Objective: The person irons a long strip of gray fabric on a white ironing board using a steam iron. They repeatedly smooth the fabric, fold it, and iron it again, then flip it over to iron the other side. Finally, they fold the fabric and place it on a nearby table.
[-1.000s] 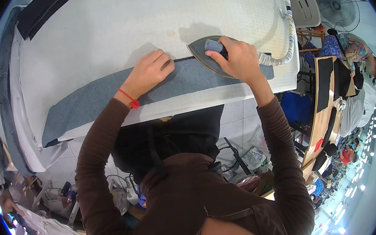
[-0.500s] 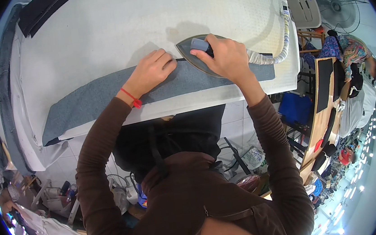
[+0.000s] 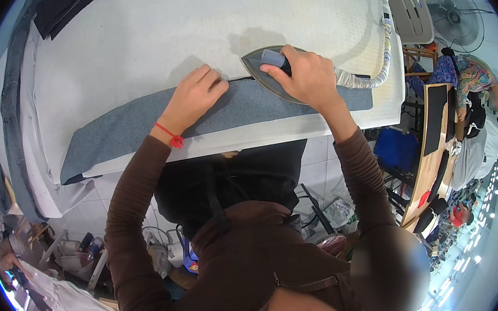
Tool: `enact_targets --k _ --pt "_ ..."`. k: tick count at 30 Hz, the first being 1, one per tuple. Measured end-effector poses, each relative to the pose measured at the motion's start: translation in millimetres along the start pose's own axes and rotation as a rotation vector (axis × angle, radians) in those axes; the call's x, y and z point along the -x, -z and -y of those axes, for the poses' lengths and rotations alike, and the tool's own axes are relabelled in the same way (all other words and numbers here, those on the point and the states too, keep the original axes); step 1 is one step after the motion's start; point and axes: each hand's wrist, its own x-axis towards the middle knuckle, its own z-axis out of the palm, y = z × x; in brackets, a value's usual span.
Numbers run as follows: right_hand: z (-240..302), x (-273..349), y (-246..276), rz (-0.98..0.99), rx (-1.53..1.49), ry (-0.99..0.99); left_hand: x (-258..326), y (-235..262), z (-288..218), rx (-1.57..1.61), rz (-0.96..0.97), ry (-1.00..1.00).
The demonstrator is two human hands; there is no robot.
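Observation:
A long, curved piece of grey-blue denim-like fabric lies across the near part of a white padded ironing table. My right hand is wrapped round the handle of an iron, which rests on the right half of the fabric with its pointed tip just past the far edge. My left hand, a red string at its wrist, is closed at the far edge of the same piece, left of the iron. Its fingertips curl down there and are partly hidden. Dark material shows along that edge between the hand and the iron.
A wrapped hose runs from the iron up the table's right side. Folded dark fabric lies at the far left. Beyond the right edge are a grey chair back, a fan, a wooden bench and a co-worker.
The whole view has shifted slightly. My left hand has slid a little left along the fabric's edge, away from the iron. The iron keeps nearly the same place on the fabric.

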Motion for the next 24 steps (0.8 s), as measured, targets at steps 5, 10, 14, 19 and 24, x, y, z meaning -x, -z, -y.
enact_targets --k 5,10,14,19,24 --pt "9 -3 -2 -0.018 -0.013 0.006 3 -4 0 -0.020 -0.017 -0.046" --pt "19 -4 -2 -0.002 -0.022 0.006 8 -5 -2 -0.032 -0.037 -0.022" --pt "27 -7 -2 0.026 0.019 -0.024 11 -5 0 0.010 -0.057 0.015" --pt "39 -10 -5 0.029 -0.029 0.008 12 5 0 0.030 -0.080 0.215" --pt "44 -12 -9 0.023 -0.011 0.024 20 20 2 0.083 -0.060 0.355"
